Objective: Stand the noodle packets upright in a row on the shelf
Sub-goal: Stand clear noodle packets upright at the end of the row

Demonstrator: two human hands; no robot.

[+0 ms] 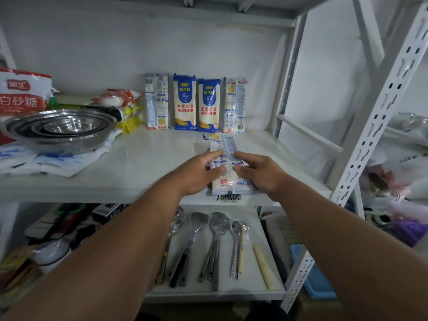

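**Fifth packet lying flat in both hands at shelf front; four upright at the rear**

The work surface was a white shelf (143, 163) in a white slotted-steel rack, backed by a pale wall. A slotted upright (379, 126) stood at the right front corner, with a second rack beyond it holding bags too blurred to identify.

Four noodle packets (195, 104) stood upright in a row against the back wall, side by side: the outer two showed their printed backs, the inner two their blue fronts. A fifth packet (228, 158) lay flat near the front edge, lengthways, its near end overhanging the lip. The left hand (199, 172) gripped its left side, thumb on top; the right hand (259, 173) gripped its right side likewise. Both were closed on it.

To the left sat a nest of steel bowls (60, 128) on a blue-and-white plastic bag (46, 162), with a red sugar bag (23, 93) and yellow-and-red packages (125, 105) behind. The space between the fifth packet and the row was unobstructed.

On the lower shelf lay wrapped metal spatulas and spoons (208, 242).
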